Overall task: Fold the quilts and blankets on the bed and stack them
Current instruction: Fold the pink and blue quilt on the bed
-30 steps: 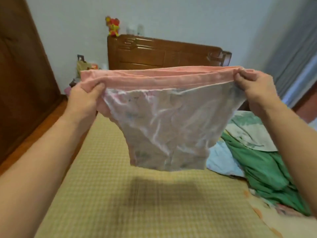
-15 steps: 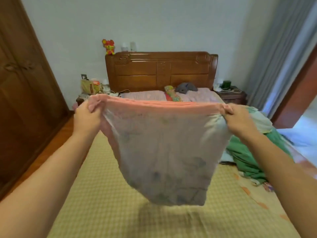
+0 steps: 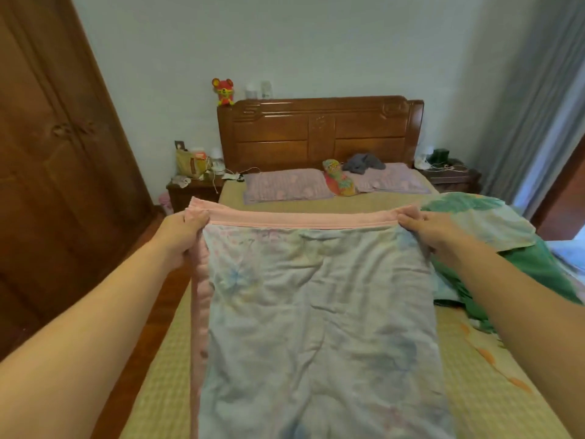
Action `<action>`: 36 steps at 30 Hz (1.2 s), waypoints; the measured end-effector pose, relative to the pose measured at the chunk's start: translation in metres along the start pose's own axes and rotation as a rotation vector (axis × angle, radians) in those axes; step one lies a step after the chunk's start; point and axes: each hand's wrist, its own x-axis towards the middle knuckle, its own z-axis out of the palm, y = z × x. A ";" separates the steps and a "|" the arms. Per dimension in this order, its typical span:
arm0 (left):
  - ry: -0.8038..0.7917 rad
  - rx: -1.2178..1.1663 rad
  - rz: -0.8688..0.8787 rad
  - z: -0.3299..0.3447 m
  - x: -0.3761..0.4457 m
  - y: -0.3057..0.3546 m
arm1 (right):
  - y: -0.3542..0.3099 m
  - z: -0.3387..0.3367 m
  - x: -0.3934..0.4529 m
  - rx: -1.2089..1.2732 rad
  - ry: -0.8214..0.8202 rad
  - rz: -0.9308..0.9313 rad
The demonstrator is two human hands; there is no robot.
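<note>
Half a second ago the pale floral quilt [image 3: 316, 312] hangs in the air from its pink-edged top, its lower end clear of the bed; now it lies spread flat on the checked bed mat [image 3: 152, 391], running from the hands back toward the person and out of the bottom of the view. The pink edge, which was up at chest height in front of the headboard [image 3: 319, 131], now sits low, on the near side of the two pillows [image 3: 285, 185].

Both arms reach straight forward, well apart, one at each far corner of the quilt. The left hand [image 3: 182, 236] grips the left corner, fingers curled over the pink edge with the thumb side up. The right hand [image 3: 424, 229] pinches the right corner, fingers bent round the fabric, knuckles upward. The pink edge is pulled taut between them.

To the right of the right hand a crumpled green and white blanket [image 3: 506, 248] lies heaped on the bed, touching the quilt's right side. Beyond the left hand stands a cluttered nightstand [image 3: 193, 188].
</note>
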 end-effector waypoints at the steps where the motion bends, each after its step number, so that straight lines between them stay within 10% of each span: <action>1: 0.020 -0.009 0.009 0.003 0.008 0.002 | -0.005 0.004 0.008 0.034 -0.019 -0.014; 8: 0.087 -0.235 0.259 0.012 0.046 0.044 | -0.053 0.000 0.042 0.259 -0.040 -0.303; 14: 0.033 0.000 0.286 0.024 0.043 -0.023 | 0.012 -0.003 0.053 -0.026 -0.110 -0.377; 27: -0.477 0.448 -0.588 0.086 -0.088 -0.376 | 0.401 0.037 0.004 -0.462 -0.615 0.508; 36: -0.582 0.508 -0.589 0.093 -0.033 -0.396 | 0.393 0.065 0.036 -0.591 -0.620 0.580</action>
